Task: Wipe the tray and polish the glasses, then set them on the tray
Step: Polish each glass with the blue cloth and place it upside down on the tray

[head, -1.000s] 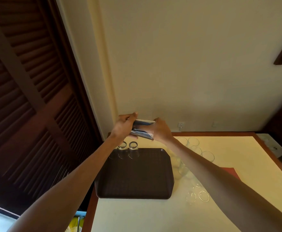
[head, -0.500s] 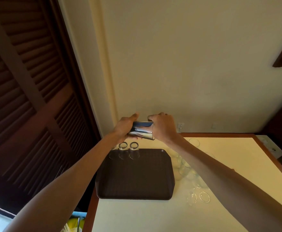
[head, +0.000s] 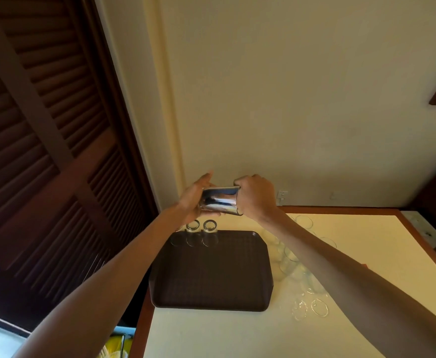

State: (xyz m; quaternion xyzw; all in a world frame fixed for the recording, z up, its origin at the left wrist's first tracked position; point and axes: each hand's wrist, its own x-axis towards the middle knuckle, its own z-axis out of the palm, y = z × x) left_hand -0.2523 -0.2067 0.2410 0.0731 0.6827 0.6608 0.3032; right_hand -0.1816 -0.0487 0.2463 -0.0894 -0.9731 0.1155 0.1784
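the table [head: 237, 332] bears a dark tray [head: 211, 275] with a few glasses [head: 201, 232] at its far left corner. a bigger cluster [head: 297, 270] waits beside its right edge, so most work seems left. above the tray, the left hand [head: 193, 197] cups a sideways glass [head: 220, 201] and the right hand [head: 257, 196] curls round its mouth.
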